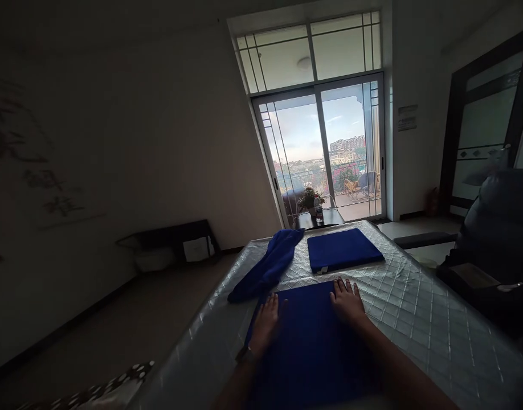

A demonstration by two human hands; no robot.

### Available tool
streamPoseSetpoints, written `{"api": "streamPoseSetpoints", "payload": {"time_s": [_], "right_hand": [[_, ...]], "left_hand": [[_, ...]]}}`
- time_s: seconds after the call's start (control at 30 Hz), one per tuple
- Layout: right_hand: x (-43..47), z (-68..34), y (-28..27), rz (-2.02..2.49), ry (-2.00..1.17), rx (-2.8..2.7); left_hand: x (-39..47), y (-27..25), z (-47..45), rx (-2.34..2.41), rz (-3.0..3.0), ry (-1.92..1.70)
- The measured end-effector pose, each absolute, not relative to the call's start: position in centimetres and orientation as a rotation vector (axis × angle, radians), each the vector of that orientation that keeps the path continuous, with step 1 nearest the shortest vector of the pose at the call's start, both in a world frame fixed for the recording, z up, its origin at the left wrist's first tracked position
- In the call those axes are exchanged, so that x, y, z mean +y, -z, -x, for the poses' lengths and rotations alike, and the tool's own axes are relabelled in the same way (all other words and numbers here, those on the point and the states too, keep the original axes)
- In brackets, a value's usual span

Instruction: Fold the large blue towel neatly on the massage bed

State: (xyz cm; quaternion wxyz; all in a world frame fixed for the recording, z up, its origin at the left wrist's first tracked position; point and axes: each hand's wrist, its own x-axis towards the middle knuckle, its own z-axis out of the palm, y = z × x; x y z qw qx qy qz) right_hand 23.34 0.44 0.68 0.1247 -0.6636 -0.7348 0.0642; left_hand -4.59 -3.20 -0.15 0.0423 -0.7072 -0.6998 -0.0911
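Note:
A blue cloth (pixel 308 341) lies spread in a flat rectangle on the quilted mattress (pixel 419 307), close to me. My left hand (pixel 265 322) rests on its left edge, fingers stretched out, with a band on the wrist. On its far right corner my right hand (pixel 347 299) lies flat with fingers spread. Neither hand grips anything. Beyond them sits a neatly folded blue cloth (pixel 344 249) with a small pale tag at its near edge. A crumpled blue cloth (pixel 268 265) lies to its left, along the mattress's left side.
Past the mattress stands a small dark table (pixel 330 218) with a potted plant (pixel 309 199) and a bottle (pixel 318 209). A dark armchair (pixel 496 228) is at right. A black low shelf (pixel 171 242) stands by the left wall. Sliding glass doors (pixel 347 142) face a balcony.

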Motion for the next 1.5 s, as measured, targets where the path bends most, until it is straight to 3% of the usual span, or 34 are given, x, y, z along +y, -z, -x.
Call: {"api": "streamPoseSetpoints", "payload": {"time_s": [0.17,0.57,1.13,1.27,1.5], "right_hand": [[0.5,-23.2,-0.3,1.927,-0.100,-2.146],[-1.5,-22.9,-2.5,1.878,0.113,-2.241],[-6.3,-23.7,-1.8,1.920,-0.192,-2.279],[-6.2,-23.8,-1.8,1.904,-0.203,-2.273],[-6.1,-24.2,-1.1,1.878,-0.165,-2.326]], "left_hand": [[-4.5,-0.5,8.3,-2.356,2.073,0.281],[-4.5,0.0,8.4,-2.351,2.090,0.463],[-5.2,-0.1,8.6,-2.205,1.946,0.582],[-6.4,-1.5,4.9,-1.974,2.044,0.601],[-7.8,-2.6,-9.4,-1.464,2.575,0.586]]}}
